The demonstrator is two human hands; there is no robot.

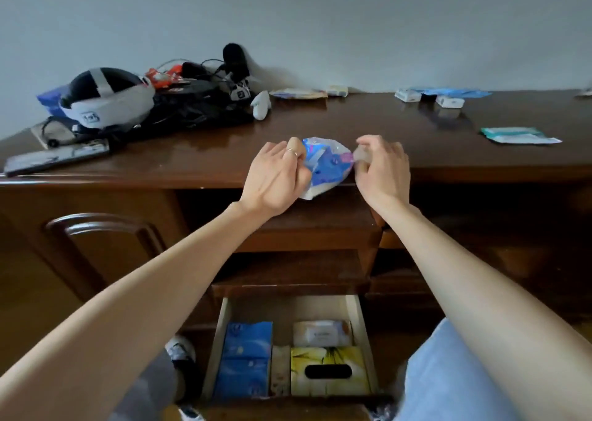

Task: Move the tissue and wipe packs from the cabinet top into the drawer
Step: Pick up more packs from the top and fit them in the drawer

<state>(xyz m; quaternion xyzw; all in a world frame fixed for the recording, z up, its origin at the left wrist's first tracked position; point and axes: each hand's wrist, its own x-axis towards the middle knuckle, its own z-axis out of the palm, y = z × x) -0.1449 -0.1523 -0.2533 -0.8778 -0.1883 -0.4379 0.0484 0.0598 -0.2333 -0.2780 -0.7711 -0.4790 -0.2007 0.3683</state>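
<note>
blue pack (323, 167) | long axis diagonal, far-right to near-left | both hands' fingers (296, 154) pinching it

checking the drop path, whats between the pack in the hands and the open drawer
In the head view, the blue and white pack is held by both hands over the cabinet's front edge. Only dark closed drawer fronts lie between it and the open drawer.

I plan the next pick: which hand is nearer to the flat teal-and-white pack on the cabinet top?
Right. The right hand is left of the teal-and-white pack; the left hand is further left.
</note>
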